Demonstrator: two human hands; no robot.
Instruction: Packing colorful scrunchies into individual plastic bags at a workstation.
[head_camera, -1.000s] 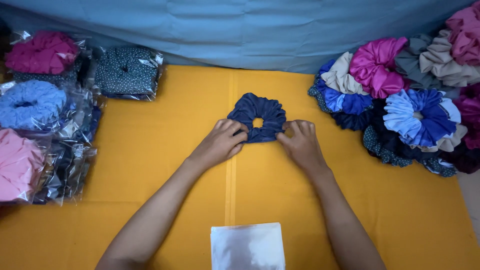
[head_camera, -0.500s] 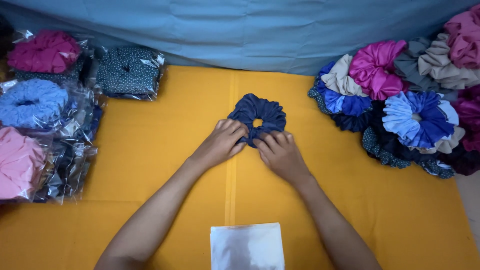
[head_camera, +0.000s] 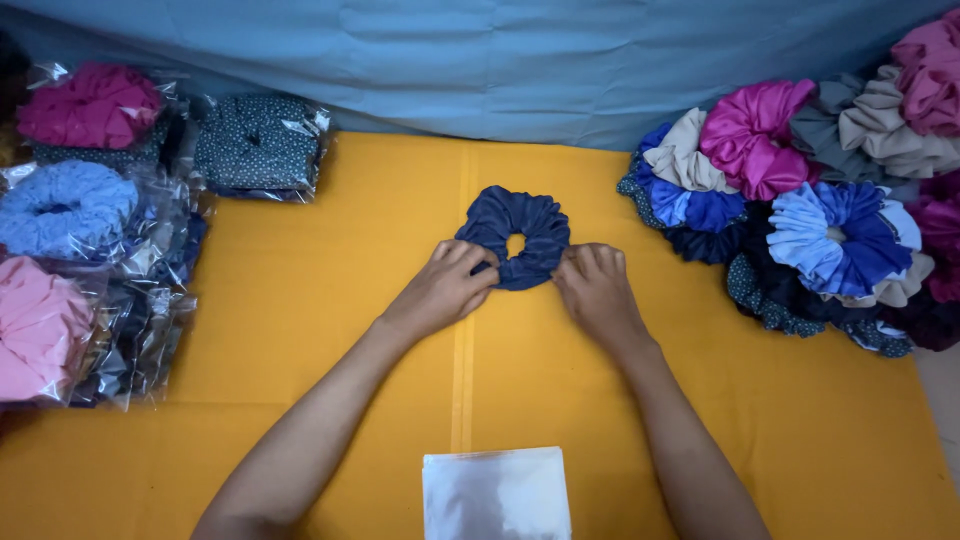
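Yellow cloth covers the worktop (head_camera: 300, 330), with a light blue sheet (head_camera: 500, 60) bunched up along the back edge. Your dark blue scrunchie (head_camera: 515, 237) lies flat right in the middle of that cloth, hole facing up. Your left hand (head_camera: 445, 290) sits at its lower left edge and your right hand (head_camera: 595, 290) at its lower right edge, fingertips of both pinched onto the fabric, so each grip is closed on the scrunchie's rim while it rests on the cloth. Off to your left there's a stack of bagged scrunchies (head_camera: 90, 250) in clear plastic, pink, light blue, magenta and a dotted dark one. Off to your right is a loose pile of scrunchies (head_camera: 800, 210), magenta, beige, grey, blue and navy, well apart from your hands. Near you, between your forearms, lies a small stack of clear plastic bags (head_camera: 495, 495), flat on the cloth.
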